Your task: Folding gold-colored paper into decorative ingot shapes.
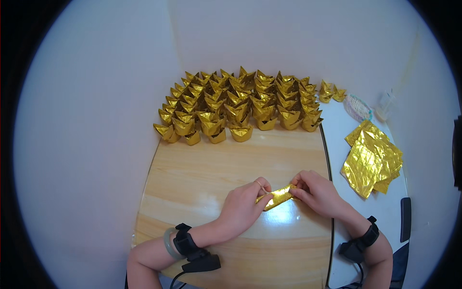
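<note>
A narrow folded strip of gold foil paper (279, 198) is held slightly above the wooden tabletop, tilted up toward the right. My left hand (245, 204) pinches its left end between thumb and fingers, and a ring shows on one finger. At the other end, my right hand (315, 191) grips the strip with thumb and bent fingers. Both hands are closed on the same piece. Beyond them, several folded gold paper ingots (238, 108) stand in close rows at the table's far side. To the right lies a loose pile of gold foil sheets (370, 156).
The wooden tabletop (192, 178) meets a white surface (353, 216) along a dark seam on the right. Two more gold paper pieces (332, 91), a small white basket (358, 107) and a clear container (385, 106) stand at the back right. Pale walls (96, 120) enclose the table.
</note>
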`<state>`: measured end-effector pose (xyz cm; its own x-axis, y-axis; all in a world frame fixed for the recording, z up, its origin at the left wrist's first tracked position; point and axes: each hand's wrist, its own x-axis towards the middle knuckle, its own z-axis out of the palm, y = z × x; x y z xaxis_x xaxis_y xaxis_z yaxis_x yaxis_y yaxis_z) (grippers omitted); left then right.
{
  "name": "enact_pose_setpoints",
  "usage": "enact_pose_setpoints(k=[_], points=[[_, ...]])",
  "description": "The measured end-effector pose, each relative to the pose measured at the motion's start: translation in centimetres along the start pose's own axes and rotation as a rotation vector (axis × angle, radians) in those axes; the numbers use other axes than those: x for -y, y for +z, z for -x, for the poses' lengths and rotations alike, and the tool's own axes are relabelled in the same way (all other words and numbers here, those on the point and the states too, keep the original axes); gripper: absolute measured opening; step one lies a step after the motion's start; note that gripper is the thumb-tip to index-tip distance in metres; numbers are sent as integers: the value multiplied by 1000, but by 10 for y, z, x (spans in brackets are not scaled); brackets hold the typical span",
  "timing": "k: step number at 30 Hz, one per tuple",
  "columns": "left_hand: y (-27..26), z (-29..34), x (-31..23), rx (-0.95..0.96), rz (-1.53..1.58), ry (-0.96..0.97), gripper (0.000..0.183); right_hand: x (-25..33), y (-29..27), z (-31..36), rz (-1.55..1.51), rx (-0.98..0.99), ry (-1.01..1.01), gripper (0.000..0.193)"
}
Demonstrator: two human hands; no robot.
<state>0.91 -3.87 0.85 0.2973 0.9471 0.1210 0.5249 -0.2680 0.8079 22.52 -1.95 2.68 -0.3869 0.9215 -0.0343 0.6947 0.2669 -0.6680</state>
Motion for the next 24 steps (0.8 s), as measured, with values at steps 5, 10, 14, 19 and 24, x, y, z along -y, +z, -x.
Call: enact_pose_setpoints(k=[5, 10, 14, 19, 24], points=[[1, -7, 6, 2, 26, -30, 13, -15, 7, -3, 15, -79, -85, 22], [0, -8, 6, 31, 73, -47, 14, -7, 3, -8, -25, -58, 2, 28], [3, -5, 5, 38, -130, 78, 17, -10, 4, -8, 80, -63, -38, 26], [5, -1, 8, 22, -210, 148, 17, -3, 4, -2, 86, -71, -63, 26], [3, 1, 2, 26, -239, 89, 15, -2, 4, -3, 110, -62, -66, 28]])
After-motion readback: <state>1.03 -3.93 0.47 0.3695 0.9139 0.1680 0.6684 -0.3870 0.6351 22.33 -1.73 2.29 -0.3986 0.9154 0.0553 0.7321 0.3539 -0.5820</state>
